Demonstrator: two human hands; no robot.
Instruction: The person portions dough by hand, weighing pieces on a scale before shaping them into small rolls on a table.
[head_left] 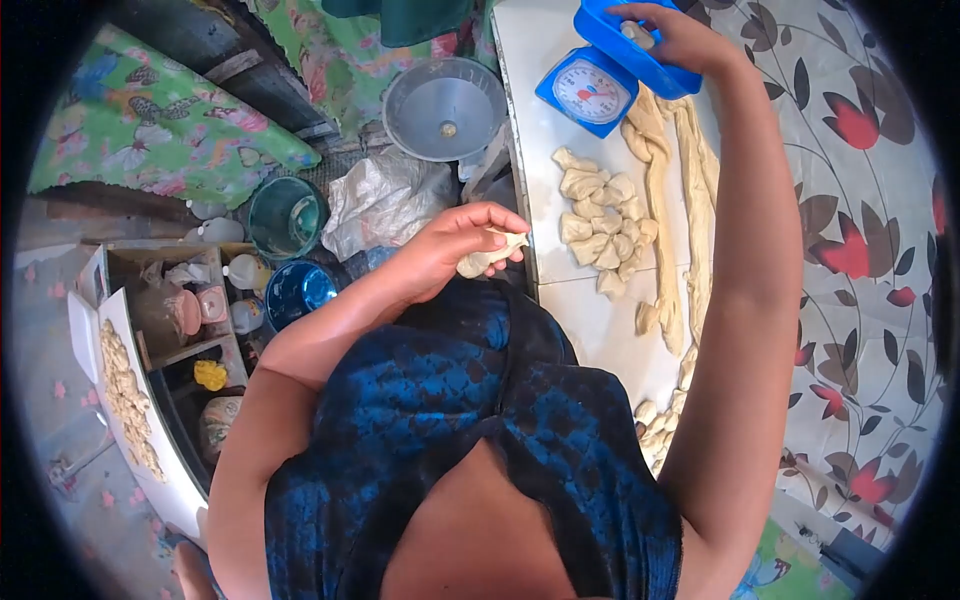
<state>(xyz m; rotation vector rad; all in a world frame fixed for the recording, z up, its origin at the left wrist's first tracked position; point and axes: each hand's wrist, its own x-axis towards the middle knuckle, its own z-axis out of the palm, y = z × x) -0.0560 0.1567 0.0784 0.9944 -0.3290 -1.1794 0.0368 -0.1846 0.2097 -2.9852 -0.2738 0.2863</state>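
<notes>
A lump of dough [482,260] is in my left hand [450,250], its fingers curled round it, just off the edge of the white table [560,300]. At the top of the view my right hand [685,42] reaches into the blue tray [665,78] of a kitchen scale [590,92]. Its thumb and fingers are around a small dough piece [637,36] there. Below the scale lies a cluster of cut dough pieces [605,225]. Long dough strips [655,200] run beside them, partly behind my right forearm.
More small dough pieces [660,425] lie near my body. On the left are a grey basin [445,110], a green bucket [288,215], a blue bucket [300,290], a pale sack [385,200] and a shelf [180,250]. A white board [180,490] holds more dough pieces.
</notes>
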